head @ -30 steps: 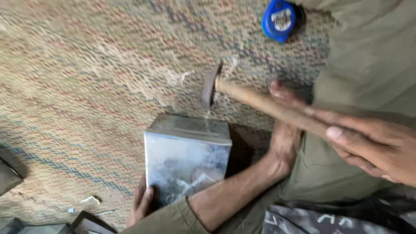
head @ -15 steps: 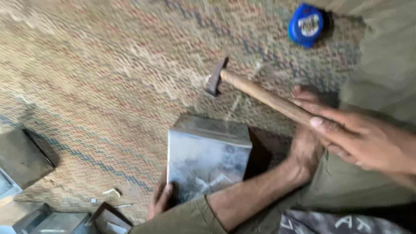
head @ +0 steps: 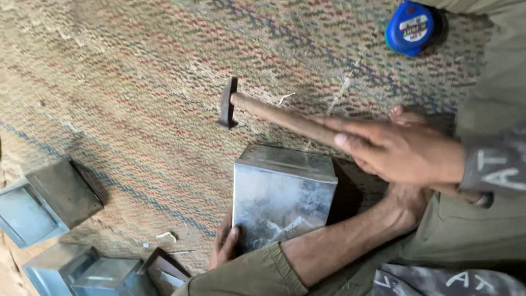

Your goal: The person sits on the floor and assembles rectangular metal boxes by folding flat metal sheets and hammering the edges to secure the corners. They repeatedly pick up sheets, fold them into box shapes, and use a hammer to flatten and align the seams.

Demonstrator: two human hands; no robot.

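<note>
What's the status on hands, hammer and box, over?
Right hand grips hammer, raised above metal box. Left hand steadies box's side. Nothing between hammer head and box.

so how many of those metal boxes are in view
4, maybe more beyond the frame's edge: one metal box upright beside the left hand, one open box at the left edge, two boxes at bottom left.

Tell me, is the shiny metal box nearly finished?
Done: the square grey sheet-metal box stands folded into shape on the woven straw mat, with similar metal boxes lying at the left. In hand: the right hand holds the wooden-handled hammer raised above it, while the left hand steadies its side. What is left cannot be told; its seams are too blurred.
</note>
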